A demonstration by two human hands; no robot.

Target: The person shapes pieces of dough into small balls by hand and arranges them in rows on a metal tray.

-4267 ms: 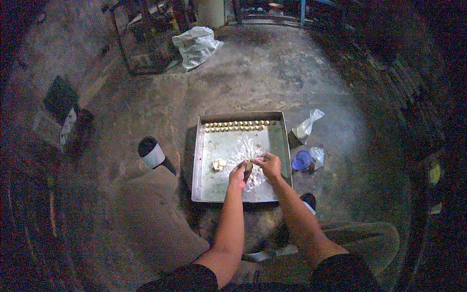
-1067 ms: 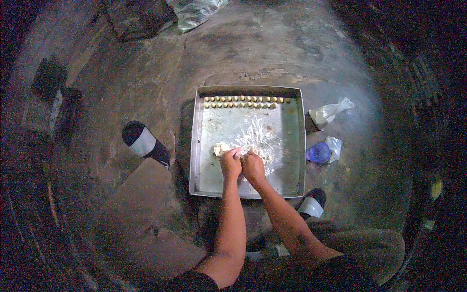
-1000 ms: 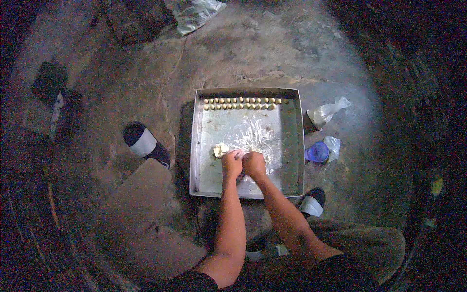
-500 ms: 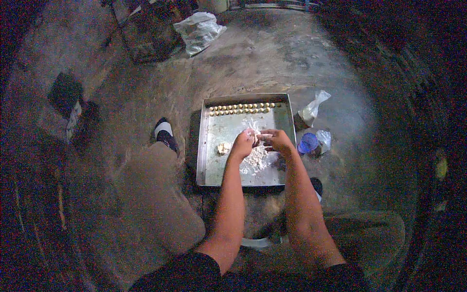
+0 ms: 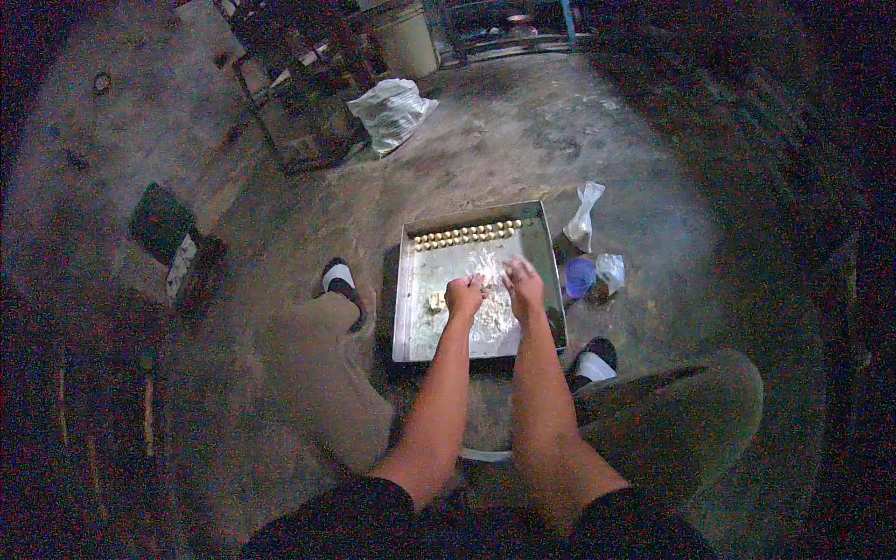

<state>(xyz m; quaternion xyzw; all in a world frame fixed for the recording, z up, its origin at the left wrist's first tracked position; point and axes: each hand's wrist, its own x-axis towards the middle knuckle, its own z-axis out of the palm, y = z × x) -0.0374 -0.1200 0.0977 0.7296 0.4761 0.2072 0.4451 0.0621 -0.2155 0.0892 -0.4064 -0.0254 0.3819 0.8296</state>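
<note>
My left hand (image 5: 464, 295) is closed over the metal tray (image 5: 400, 322), its fingers curled; whatever they hold, if anything, is hidden. To its right, my right hand (image 5: 525, 284) is apart from it, with fingers spread and somewhat blurred. White flour (image 5: 495, 325) lies scattered on the tray floor under and between the hands. Just left of my left hand sits a pale lump of dough (image 5: 437, 301). Small pale balls (image 5: 467, 234), apparently dough, stand in two rows along the tray's far side.
Right of the tray are a blue cup (image 5: 580, 277), a clear plastic bag (image 5: 610, 270) and a tied bag (image 5: 583, 219). Farther off, a white sack (image 5: 392, 114) lies beside dark furniture and a pale bucket (image 5: 407, 43). My feet flank the tray.
My hands were close together over the flour; now my right hand has drawn away to the right and its fingers have spread. The whole view has shifted and tilted slightly.
</note>
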